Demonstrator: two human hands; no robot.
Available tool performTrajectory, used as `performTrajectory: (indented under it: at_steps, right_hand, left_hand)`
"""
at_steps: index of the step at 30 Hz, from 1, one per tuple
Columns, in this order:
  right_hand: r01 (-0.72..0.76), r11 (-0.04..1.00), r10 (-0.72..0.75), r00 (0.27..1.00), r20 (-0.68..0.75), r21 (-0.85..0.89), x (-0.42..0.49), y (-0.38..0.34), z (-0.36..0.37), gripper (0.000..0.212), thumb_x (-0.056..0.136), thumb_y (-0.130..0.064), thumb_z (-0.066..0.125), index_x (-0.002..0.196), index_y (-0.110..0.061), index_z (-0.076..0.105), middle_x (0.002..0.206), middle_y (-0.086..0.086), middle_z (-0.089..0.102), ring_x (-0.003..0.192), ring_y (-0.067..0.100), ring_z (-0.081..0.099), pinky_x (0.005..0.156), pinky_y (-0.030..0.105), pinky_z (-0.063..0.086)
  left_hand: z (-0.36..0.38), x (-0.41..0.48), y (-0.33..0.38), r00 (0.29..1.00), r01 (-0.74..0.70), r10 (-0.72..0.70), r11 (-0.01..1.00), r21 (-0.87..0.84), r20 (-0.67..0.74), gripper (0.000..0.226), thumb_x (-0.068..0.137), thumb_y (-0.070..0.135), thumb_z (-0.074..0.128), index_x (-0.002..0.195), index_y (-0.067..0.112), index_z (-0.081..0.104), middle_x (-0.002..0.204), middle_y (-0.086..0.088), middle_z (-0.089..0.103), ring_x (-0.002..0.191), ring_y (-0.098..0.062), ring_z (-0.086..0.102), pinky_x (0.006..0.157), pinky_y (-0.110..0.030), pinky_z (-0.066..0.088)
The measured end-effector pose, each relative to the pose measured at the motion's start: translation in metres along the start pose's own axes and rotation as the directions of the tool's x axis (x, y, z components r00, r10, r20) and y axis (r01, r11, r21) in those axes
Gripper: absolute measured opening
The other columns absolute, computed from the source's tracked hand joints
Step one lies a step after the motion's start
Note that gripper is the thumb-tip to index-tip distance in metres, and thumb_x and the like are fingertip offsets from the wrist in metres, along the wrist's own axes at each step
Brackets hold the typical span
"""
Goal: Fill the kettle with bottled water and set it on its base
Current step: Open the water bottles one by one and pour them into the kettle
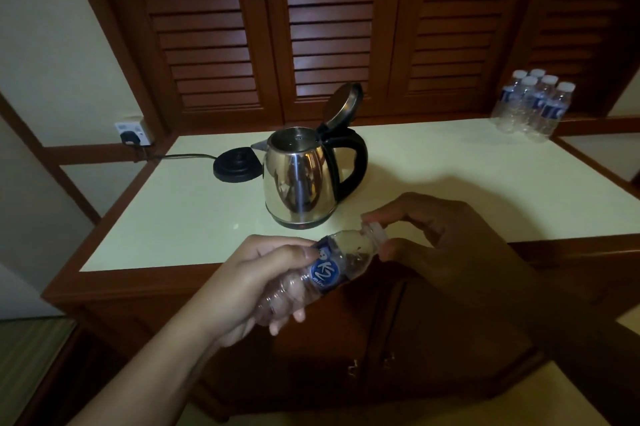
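The right hand is in deep shadow, its fingers dim, pinching the cap of a clear, blue-labelled bottle that the left hand grips at a tilt. Beyond, a steel kettle, lid up, stands on the table just beside its black base.

I see my left hand and left forearm, bare and well lit, at 7 o'clock. My right hand and right forearm, also bare, are in deep shadow at 4 o'clock.
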State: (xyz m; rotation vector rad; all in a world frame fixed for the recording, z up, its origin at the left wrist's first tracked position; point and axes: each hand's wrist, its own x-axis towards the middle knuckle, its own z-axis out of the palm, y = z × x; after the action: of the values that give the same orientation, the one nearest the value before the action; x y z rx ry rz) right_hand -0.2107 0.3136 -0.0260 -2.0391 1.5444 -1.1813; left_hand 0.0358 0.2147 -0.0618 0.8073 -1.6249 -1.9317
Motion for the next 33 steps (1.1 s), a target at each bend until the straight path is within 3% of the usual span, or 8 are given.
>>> performTrajectory:
  at_steps: [4,9,13,17,20,23,27,33]
  right_hand:
    - [-0.026,0.999,0.027,1.000,0.000,0.037,-0.005,0.011,-0.005,0.030,0.082,-0.030,0.074,0.111,-0.024,0.073,0.113,-0.020,0.070,0.110,0.000,0.065,0.094,0.014,0.046]
    - [0.002,0.993,-0.002,1.000,-0.003,0.119,-0.007,0.009,-0.012,0.033,0.085,-0.020,0.072,0.117,-0.022,0.072,0.118,-0.016,0.071,0.118,0.004,0.063,0.102,0.022,0.048]
    - [0.112,0.985,-0.115,0.993,-0.014,-0.132,0.003,0.004,-0.025,0.026,0.089,-0.039,0.068,0.104,-0.018,0.075,0.103,-0.013,0.072,0.098,-0.003,0.065,0.081,0.007,0.044]
    - [0.307,0.872,-0.348,0.937,-0.042,-0.381,0.020,0.005,-0.025,0.033,0.100,-0.034,0.050,0.072,-0.017,0.053,0.064,-0.008,0.045,0.059,0.011,0.044,0.056,0.032,0.041]
    - [0.172,0.866,-0.244,0.965,-0.096,-0.470,0.038,0.008,-0.032,0.043,0.103,-0.032,0.037,0.060,-0.031,0.032,0.051,-0.013,0.029,0.044,0.012,0.033,0.049,0.033,0.034]
    - [-0.209,0.806,0.207,0.976,-0.066,-0.554,0.050,0.017,-0.044,0.055,0.106,-0.039,0.034,0.053,-0.022,0.034,0.047,-0.002,0.037,0.045,0.015,0.039,0.058,0.032,0.036]
    - [-0.541,0.761,0.524,0.838,-0.152,-0.358,0.056,0.029,-0.053,0.061,0.105,-0.049,0.036,0.070,-0.006,0.063,0.076,0.019,0.063,0.070,0.027,0.062,0.063,0.031,0.040]
    - [-0.541,0.819,0.473,0.824,-0.312,-0.189,0.053,0.052,-0.072,0.058,0.094,-0.066,0.045,0.081,-0.015,0.069,0.075,-0.001,0.068,0.065,0.013,0.063,0.062,0.025,0.041]
  left_hand:
    - [0.010,0.010,0.006,0.966,0.183,-0.150,0.972,-0.149,0.209,0.066,0.073,0.033,0.081,0.111,-0.020,0.066,0.074,-0.031,0.067,0.040,-0.027,0.058,0.032,-0.024,0.040]
    - [0.007,0.028,-0.010,0.750,0.534,-0.273,0.787,-0.309,0.602,0.062,0.090,0.042,0.066,0.129,-0.007,0.063,0.090,-0.023,0.074,0.053,-0.026,0.072,0.037,-0.021,0.044]
    - [0.016,0.044,-0.019,0.565,0.700,-0.186,0.623,-0.348,0.804,0.065,0.101,0.044,0.048,0.137,-0.010,0.050,0.091,-0.022,0.076,0.062,-0.029,0.076,0.043,-0.025,0.050]
    - [0.028,0.061,-0.011,0.488,0.737,-0.142,0.596,-0.319,0.861,0.065,0.098,0.042,0.060,0.131,-0.014,0.052,0.085,-0.023,0.073,0.059,-0.026,0.075,0.043,-0.028,0.056]
    - [0.042,0.069,0.005,0.711,0.548,-0.200,0.759,-0.352,0.674,0.062,0.094,0.045,0.066,0.123,-0.010,0.060,0.072,-0.015,0.066,0.043,-0.018,0.064,0.035,-0.024,0.047]
    - [0.058,0.075,0.012,0.995,0.042,-0.043,0.999,0.018,0.086,0.055,0.091,0.054,0.070,0.100,-0.001,0.072,0.064,-0.015,0.064,0.040,-0.025,0.053,0.039,-0.028,0.039]
    - [0.073,0.094,0.003,0.818,-0.414,0.575,0.612,0.674,-0.020,0.033,0.098,0.056,0.055,0.110,0.031,0.073,0.085,0.010,0.074,0.074,-0.002,0.069,0.060,-0.027,0.057]
    - [0.079,0.132,-0.009,0.845,-0.381,0.533,0.534,0.754,0.049,0.045,0.095,0.055,0.066,0.137,0.044,0.055,0.110,0.024,0.061,0.099,0.008,0.060,0.074,-0.009,0.046]
